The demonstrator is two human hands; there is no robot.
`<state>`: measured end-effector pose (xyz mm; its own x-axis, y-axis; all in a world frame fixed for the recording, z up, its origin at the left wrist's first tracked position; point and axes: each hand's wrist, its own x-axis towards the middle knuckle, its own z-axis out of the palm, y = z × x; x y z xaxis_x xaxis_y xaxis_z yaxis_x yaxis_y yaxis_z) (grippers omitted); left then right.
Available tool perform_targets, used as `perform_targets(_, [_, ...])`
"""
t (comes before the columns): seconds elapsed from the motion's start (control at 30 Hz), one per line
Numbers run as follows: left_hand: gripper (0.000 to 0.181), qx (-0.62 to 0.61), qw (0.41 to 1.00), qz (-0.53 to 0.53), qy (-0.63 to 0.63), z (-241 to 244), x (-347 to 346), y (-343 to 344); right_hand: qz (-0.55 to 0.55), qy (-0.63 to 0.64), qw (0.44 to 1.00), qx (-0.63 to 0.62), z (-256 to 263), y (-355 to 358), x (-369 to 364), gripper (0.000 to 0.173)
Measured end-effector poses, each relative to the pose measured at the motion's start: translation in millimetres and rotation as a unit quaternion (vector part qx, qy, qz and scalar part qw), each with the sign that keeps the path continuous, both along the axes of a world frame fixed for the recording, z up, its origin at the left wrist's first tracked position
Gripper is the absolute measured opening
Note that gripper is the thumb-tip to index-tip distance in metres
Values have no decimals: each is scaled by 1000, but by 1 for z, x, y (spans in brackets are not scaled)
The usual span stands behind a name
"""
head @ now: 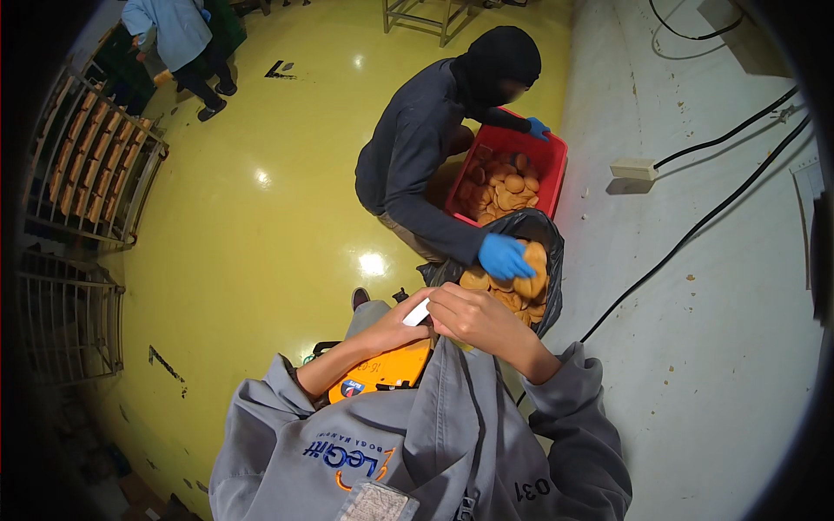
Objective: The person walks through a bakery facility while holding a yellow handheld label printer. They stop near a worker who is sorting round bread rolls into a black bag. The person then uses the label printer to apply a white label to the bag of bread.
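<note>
In front of my chest, my left hand (402, 320) and my right hand (477, 319) meet around a small white object (417, 312). My fingers cover much of it, so its kind is unclear. Below my left forearm is an orange case (384, 371) with a label and black fittings. A black plastic bag (554, 273) full of round bread buns (508, 299) stands just beyond my right hand. A co-worker's blue-gloved hand (507, 255) reaches into this bag and touches a bun.
A crouching co-worker (417, 156) in dark clothes is beside a red crate (559, 169) of buns. A wall with black cables (704, 218) runs along the right. At left stand metal racks (146, 195), one with loaves. Another person (172, 39) stands far back.
</note>
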<state>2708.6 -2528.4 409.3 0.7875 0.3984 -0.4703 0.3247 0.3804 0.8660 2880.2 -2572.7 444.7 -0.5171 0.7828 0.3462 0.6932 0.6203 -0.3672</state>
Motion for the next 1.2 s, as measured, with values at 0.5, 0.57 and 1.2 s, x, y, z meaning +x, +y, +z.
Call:
perform_targets(0.5, [53,39,999,-11,17,-4,1,-3,18,-53,998,37,-2,3,-4,13])
perform_targets(0.57, [53,61,998,-15,13,-3,1,-3,10,-39,999,29,-4,4,-4,13])
perform_targets(1.2, [53,58,998,-12,-4,-2,3,-1,39,75,995,-49,2,8,12,14])
